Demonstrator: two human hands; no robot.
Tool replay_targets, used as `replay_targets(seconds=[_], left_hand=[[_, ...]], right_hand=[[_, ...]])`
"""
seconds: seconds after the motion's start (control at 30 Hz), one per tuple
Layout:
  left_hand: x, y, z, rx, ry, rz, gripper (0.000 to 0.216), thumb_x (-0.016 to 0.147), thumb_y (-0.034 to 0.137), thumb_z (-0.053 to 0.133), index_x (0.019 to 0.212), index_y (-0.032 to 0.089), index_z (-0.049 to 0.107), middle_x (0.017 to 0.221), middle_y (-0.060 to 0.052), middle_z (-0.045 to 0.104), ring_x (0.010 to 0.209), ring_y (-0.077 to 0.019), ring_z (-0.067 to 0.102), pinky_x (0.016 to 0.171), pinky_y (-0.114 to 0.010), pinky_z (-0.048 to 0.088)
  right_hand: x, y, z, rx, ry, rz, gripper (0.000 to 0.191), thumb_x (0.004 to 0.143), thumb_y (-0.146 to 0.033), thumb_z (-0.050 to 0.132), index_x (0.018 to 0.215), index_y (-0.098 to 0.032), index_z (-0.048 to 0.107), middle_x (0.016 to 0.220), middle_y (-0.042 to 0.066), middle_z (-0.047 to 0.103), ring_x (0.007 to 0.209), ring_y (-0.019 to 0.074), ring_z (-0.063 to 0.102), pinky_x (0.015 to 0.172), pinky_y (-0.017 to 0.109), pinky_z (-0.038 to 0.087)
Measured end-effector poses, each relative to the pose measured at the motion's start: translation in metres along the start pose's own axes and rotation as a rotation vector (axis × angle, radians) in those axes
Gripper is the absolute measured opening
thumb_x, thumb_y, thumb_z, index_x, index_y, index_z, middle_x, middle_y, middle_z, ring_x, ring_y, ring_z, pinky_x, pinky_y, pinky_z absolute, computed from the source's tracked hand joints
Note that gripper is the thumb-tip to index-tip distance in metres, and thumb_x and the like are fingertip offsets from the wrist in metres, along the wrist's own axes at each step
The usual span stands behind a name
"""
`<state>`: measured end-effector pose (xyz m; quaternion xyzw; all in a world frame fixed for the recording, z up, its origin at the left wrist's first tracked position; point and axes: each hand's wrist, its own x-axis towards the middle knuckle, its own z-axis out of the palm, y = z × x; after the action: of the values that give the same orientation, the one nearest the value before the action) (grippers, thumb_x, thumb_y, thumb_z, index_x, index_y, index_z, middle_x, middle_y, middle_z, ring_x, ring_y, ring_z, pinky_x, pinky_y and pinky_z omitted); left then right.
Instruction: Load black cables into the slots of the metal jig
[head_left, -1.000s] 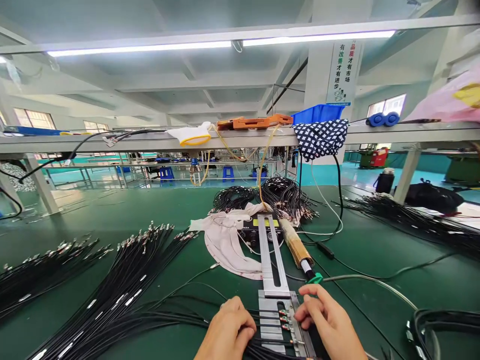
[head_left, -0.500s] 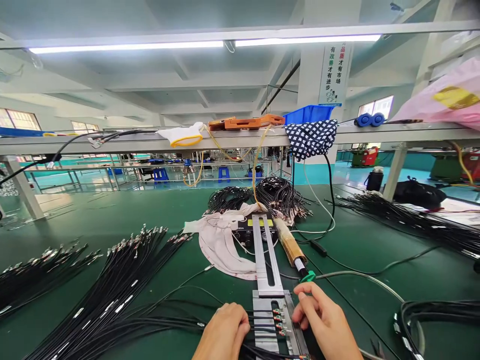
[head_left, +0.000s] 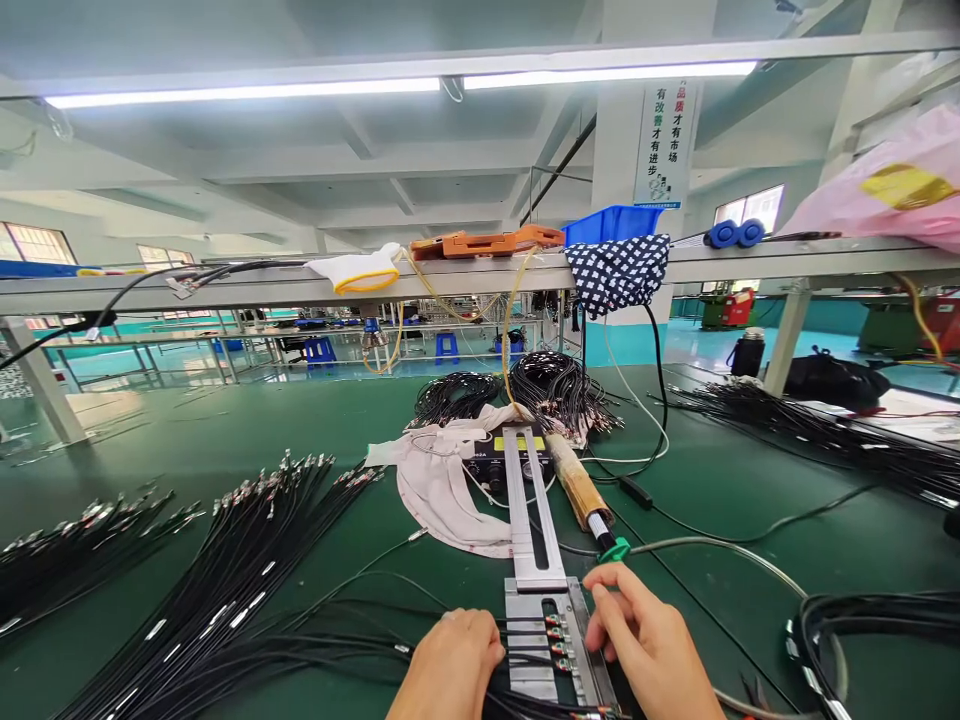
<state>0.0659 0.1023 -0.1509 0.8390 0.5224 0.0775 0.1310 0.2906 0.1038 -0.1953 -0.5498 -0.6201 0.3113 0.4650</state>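
My left hand (head_left: 452, 662) is closed over black cables (head_left: 360, 645) at the left edge of a metal slotted jig (head_left: 531, 605). Several cable ends with small metal connectors (head_left: 555, 635) lie side by side in the jig's slots, pointing right. My right hand (head_left: 645, 640) is beside the jig's right edge, loosely curled with its fingers apart and no object visible in it. Just beyond its fingertips is a soldering iron (head_left: 600, 525) with a green collar, resting in a tan tubular holder (head_left: 574, 480).
A black control box (head_left: 491, 465) and a pale cloth (head_left: 442, 500) are behind the jig. Bundles of black cables (head_left: 262, 540) spread to the left, with more bundles (head_left: 817, 440) on the right. A shelf rail (head_left: 465, 280) crosses above the green table (head_left: 330, 400).
My left hand shifts very slightly at the jig's left edge. My right hand stays almost in place, and the camera view shifts a little.
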Motion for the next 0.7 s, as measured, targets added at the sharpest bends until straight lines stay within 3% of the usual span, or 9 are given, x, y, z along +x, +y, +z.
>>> replay_targets(seconds=[0.13, 0.27, 0.47, 0.57, 0.7], left_hand=[[0.001, -0.003, 0.003, -0.042, 0.019, 0.017, 0.025, 0.096, 0.014, 0.033, 0.083, 0.018, 0.054, 0.086, -0.007, 0.064, 0.080, -0.0229, 0.057, 0.072, -0.031, 0.039], [0.002, -0.006, 0.006, -0.048, 0.002, 0.007, 0.022, 0.094, 0.012, 0.038, 0.081, 0.017, 0.055, 0.087, -0.006, 0.066, 0.080, -0.0224, 0.058, 0.071, -0.031, 0.040], [0.001, -0.008, 0.003, -0.086, 0.034, 0.121, 0.021, 0.089, 0.005, 0.048, 0.091, 0.020, 0.062, 0.089, -0.001, 0.068, 0.083, -0.0187, 0.061, 0.073, -0.027, 0.042], [0.002, -0.005, -0.001, 0.009, 0.001, 0.168, 0.022, 0.091, 0.006, 0.050, 0.094, 0.023, 0.065, 0.088, 0.000, 0.068, 0.083, -0.0168, 0.062, 0.073, -0.025, 0.042], [0.004, -0.003, 0.002, 0.315, 0.015, 0.250, 0.017, 0.088, 0.010, 0.053, 0.084, 0.022, 0.064, 0.081, -0.001, 0.065, 0.076, -0.0185, 0.060, 0.067, -0.029, 0.042]], right_hand=[[-0.004, -0.006, 0.002, -0.070, -0.015, -0.105, 0.034, 0.098, -0.052, 0.034, 0.096, -0.024, 0.054, 0.062, -0.002, 0.066, 0.053, 0.0196, 0.059, 0.053, 0.026, 0.041], [-0.010, -0.013, 0.007, -0.184, -0.062, -0.363, 0.019, 0.101, -0.032, 0.034, 0.099, -0.025, 0.051, 0.075, -0.003, 0.069, 0.064, 0.0175, 0.065, 0.062, 0.025, 0.045], [-0.015, -0.004, 0.019, -0.394, -0.118, -0.625, 0.020, 0.100, -0.020, 0.034, 0.106, -0.025, 0.053, 0.083, 0.001, 0.070, 0.072, 0.0183, 0.069, 0.063, 0.023, 0.051], [-0.014, 0.002, 0.022, -0.505, -0.086, -0.727, 0.023, 0.101, -0.020, 0.032, 0.109, -0.023, 0.054, 0.083, 0.004, 0.070, 0.071, 0.0195, 0.069, 0.065, 0.024, 0.052], [-0.013, 0.001, 0.025, -0.671, -0.090, -0.823, 0.031, 0.103, -0.017, 0.024, 0.104, -0.019, 0.054, 0.073, 0.003, 0.067, 0.061, 0.0185, 0.066, 0.057, 0.024, 0.050]])
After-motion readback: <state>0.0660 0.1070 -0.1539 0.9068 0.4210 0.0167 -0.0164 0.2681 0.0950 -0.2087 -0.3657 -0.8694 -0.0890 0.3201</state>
